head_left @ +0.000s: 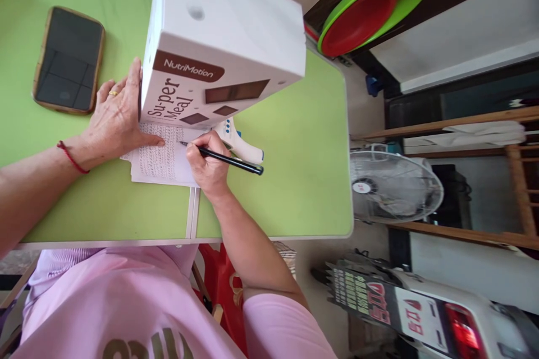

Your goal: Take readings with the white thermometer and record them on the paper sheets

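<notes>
Covered in handwriting, a sheet of paper [154,162] lies on the green table before me. My right hand [209,165] grips a black pen [236,162], its tip on or just above the sheet. My left hand [118,112] rests at the sheet's left side, thumb stretched across the writing and fingers spread against the side of a white box [231,17]. The box reads "NutriMotion Su-per Meal" and stands over the paper's far edge, hiding part of it. A white handheld device [242,146] with blue marks sits beyond my right hand, partly behind the box.
A phone in a brown case [69,60] lies on the green table [303,179], left of my left hand. Red and green basins [362,19], a fan [391,186] and a scooter [421,308] stand off to the right. A red chair [221,286] is below the table edge.
</notes>
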Tool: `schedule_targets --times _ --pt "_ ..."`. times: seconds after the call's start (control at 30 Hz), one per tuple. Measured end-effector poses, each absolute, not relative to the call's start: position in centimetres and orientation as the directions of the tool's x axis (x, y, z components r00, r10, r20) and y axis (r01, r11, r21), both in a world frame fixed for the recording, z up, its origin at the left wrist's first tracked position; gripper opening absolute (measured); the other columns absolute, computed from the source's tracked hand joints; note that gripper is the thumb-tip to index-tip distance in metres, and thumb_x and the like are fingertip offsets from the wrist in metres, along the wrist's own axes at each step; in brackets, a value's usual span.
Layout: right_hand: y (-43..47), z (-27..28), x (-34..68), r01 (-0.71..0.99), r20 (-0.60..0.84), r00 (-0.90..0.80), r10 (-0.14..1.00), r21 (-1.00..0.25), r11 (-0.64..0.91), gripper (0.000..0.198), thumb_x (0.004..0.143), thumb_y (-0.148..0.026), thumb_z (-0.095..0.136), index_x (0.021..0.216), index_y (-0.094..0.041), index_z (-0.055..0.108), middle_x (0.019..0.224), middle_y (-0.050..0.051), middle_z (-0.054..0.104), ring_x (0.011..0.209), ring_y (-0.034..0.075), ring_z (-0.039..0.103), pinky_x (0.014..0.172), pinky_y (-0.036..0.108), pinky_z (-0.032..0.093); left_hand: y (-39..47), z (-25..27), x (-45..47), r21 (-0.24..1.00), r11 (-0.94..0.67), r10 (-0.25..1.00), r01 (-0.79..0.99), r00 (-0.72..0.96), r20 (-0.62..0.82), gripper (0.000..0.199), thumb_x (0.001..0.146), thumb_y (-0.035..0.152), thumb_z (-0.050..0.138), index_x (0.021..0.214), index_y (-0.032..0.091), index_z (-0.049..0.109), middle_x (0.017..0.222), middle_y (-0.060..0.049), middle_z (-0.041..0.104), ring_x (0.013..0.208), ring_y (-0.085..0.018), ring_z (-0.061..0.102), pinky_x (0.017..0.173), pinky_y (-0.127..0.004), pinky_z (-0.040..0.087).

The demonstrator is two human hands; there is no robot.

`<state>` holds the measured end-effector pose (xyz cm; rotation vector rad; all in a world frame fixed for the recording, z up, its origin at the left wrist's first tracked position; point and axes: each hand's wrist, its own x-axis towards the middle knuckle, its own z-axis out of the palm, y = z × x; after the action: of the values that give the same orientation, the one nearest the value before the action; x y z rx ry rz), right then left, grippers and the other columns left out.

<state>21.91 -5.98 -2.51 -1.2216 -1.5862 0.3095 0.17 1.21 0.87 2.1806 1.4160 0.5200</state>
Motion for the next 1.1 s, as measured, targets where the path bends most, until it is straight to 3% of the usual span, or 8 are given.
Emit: schedule_targets --times 0.1,0.23,0.43,0.63,0.87,1.1 --pt "-6.0 -2.5 22.0 0.546 0.597 0.120 0.793 -0.707 0.450 0.017 0.094 -0.026 0.061 0.079 -0.025 0.052 0.061 -0.009 0.052 0.052 0.009 0.047 0.053 0.024 0.042 1.2 1.0 0.2 0.582 -0.340 0.920 0.739 0.390 0.042 0.124 0.070 0.076 0.085 0.166 0.015 0.035 0.167 -0.018 0.046 0.159 -0.048 0.037 0.138 -0.058 0.017" --pt "-5.9 -2.5 22.1 0.537 0.593 0.129 0.794 -0.716 0.447 0.016 0.093 -0.025 0.061 0.079 -0.025 0.054 0.061 -0.009 0.054 0.052 0.009 0.048 0.053 0.024 0.042 1.2 1.1 0.2 0.596 -0.341 0.917 0.727 0.396 0.042 0.121 0.070 0.075 0.082 0.166 0.018 0.035 0.168 -0.014 0.046 0.160 -0.048 0.035 0.137 -0.058 0.016" --pt "-5.8 -2.5 21.9 0.534 0.567 0.115 0.816 -0.728 0.430 0.015 0.091 -0.027 0.060 0.078 -0.025 0.053 0.059 -0.009 0.053 0.051 0.009 0.048 0.052 0.024 0.042 1.1 1.6 0.6 0.578 -0.314 0.924 0.753 0.383 0.002 0.119 0.073 0.069 0.079 0.163 0.007 0.033 0.173 -0.022 0.037 0.162 -0.046 0.032 0.138 -0.054 0.012" --pt "-6.0 -2.4 21.9 0.520 0.551 0.113 0.827 -0.742 0.423 0.018 0.092 -0.029 0.060 0.077 -0.025 0.051 0.059 -0.009 0.052 0.050 0.009 0.047 0.052 0.024 0.042 0.9 2.1 0.8 0.549 -0.294 0.929 0.782 0.370 -0.029 0.117 0.073 0.057 0.086 0.163 0.005 0.033 0.175 -0.021 0.034 0.162 -0.043 0.032 0.138 -0.050 0.011" --pt "-6.1 -2.7 22.1 0.523 0.502 0.209 0.839 -0.782 0.338 0.019 0.092 -0.033 0.059 0.077 -0.025 0.049 0.063 -0.007 0.050 0.054 0.011 0.047 0.055 0.026 0.045 1.0 1.9 0.5 0.601 -0.312 0.920 0.736 0.393 -0.002 0.123 0.072 0.074 0.078 0.161 0.003 0.032 0.174 -0.024 0.035 0.162 -0.047 0.031 0.137 -0.054 0.010" --pt "-6.0 -2.4 22.2 0.574 0.454 0.164 0.876 -0.766 0.290 0.020 0.091 -0.034 0.057 0.076 -0.026 0.046 0.062 -0.007 0.049 0.056 0.012 0.048 0.056 0.027 0.048 1.1 2.0 0.6 0.650 -0.291 0.923 0.702 0.384 -0.002 0.132 0.064 0.088 0.067 0.162 0.007 0.033 0.174 -0.022 0.035 0.162 -0.048 0.029 0.136 -0.055 0.008"
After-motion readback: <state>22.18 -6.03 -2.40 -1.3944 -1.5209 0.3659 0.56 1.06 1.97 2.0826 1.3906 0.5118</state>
